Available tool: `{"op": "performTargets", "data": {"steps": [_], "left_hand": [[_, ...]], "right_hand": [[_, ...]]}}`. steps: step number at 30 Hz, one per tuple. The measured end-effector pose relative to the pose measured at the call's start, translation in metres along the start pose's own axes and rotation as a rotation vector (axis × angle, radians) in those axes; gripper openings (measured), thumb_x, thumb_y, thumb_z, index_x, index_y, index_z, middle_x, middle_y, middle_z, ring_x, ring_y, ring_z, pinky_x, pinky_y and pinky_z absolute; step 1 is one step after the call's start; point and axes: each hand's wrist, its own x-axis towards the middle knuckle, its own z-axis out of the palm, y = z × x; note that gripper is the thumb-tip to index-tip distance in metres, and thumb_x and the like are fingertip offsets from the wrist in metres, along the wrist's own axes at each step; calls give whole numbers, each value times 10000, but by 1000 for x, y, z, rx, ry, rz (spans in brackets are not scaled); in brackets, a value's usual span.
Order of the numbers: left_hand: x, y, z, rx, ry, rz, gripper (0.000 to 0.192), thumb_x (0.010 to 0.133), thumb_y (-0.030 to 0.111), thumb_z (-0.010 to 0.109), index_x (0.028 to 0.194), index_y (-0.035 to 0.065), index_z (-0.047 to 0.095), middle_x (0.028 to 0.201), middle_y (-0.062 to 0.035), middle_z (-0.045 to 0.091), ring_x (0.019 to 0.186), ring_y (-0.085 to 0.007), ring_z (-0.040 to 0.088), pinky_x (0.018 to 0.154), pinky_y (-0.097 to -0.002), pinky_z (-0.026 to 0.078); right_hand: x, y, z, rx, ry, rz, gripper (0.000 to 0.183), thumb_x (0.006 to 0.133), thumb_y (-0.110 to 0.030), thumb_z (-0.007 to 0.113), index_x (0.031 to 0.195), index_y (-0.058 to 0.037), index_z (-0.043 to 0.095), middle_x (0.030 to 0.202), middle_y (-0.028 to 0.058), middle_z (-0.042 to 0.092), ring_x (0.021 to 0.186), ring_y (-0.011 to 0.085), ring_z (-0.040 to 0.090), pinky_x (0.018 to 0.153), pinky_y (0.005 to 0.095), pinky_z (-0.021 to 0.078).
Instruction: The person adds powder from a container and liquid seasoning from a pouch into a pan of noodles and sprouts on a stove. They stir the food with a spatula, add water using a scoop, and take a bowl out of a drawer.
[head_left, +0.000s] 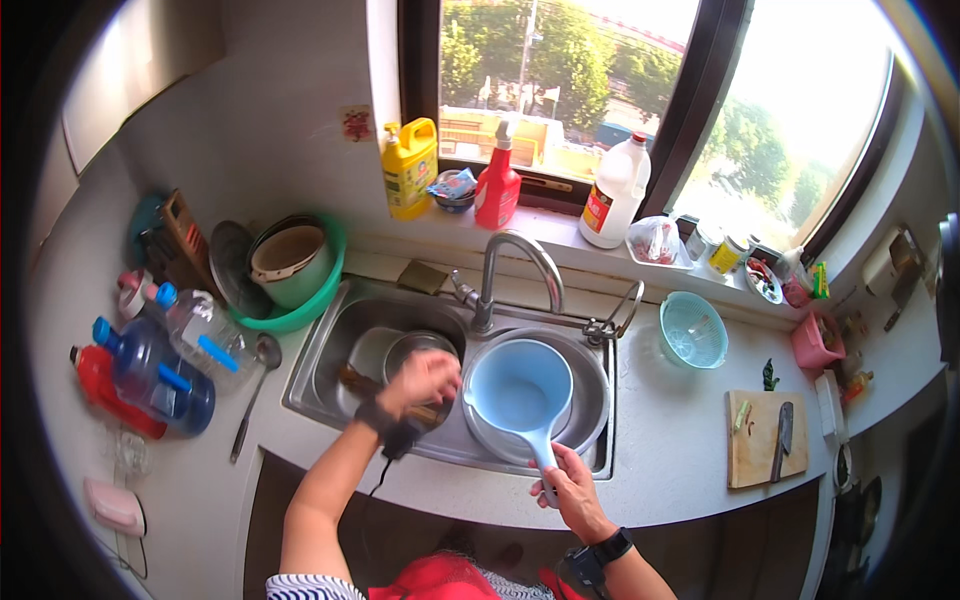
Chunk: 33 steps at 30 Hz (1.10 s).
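My right hand grips the handle of a light blue plastic water dipper. The dipper's bowl is above a round metal basin in the right bowl of the stainless steel sink. My left hand, slightly blurred, is over the left sink bowl with its fingers loosely bent and nothing seen in them. Below and beyond it are metal pots, partly hidden by the hand and wrist. The chrome faucet arches behind the dipper; no water is seen running from it.
A green basin with pots stands at left, near a ladle and several jugs. At right are a turquoise colander and a cutting board bearing a knife. Bottles, including a red spray bottle, line the sill.
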Motion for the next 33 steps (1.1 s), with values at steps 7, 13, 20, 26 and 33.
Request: {"op": "performTargets", "data": {"steps": [7, 13, 20, 26, 33], "left_hand": [[181, -4, -48, 188, 501, 48, 381, 924, 270, 619, 1189, -3, 587, 738, -73, 639, 536, -157, 635, 443, -289, 500], [226, -21, -58, 296, 514, 205, 314, 964, 291, 543, 944, 8, 679, 685, -89, 679, 507, -171, 636, 472, -311, 505], [238, -32, -78, 174, 503, 135, 351, 939, 326, 567, 802, 20, 673, 625, -85, 674, 498, -166, 659, 429, -307, 529], [226, -18, -76, 226, 449, 111, 352, 931, 351, 570, 821, 35, 680, 644, -72, 678, 505, -158, 662, 423, -309, 531], [214, 2, -64, 194, 496, 50, 342, 917, 356, 566, 850, 36, 666, 681, -84, 683, 534, -179, 675, 431, -317, 525]], "right_hand": [[7, -13, -5, 30, 114, -9, 440, 970, -84, 531, 1372, 44, 404, 1035, 129, 647, 617, 106, 564, 468, 222, 432], [21, -19, -2, 28, 254, -51, 451, 960, -101, 597, 1352, 49, 431, 1000, 121, 668, 591, 91, 559, 448, 218, 422], [31, -14, -7, 88, 308, -60, 419, 947, -102, 622, 1304, 59, 474, 975, 111, 677, 575, 92, 566, 439, 222, 425], [33, -8, -11, 125, 316, -56, 406, 951, -108, 618, 1296, 57, 481, 965, 108, 673, 583, 91, 568, 447, 221, 426], [28, -7, -23, 125, 281, -70, 420, 964, -118, 605, 1323, 48, 464, 1003, 108, 666, 615, 94, 573, 471, 218, 441]]}}
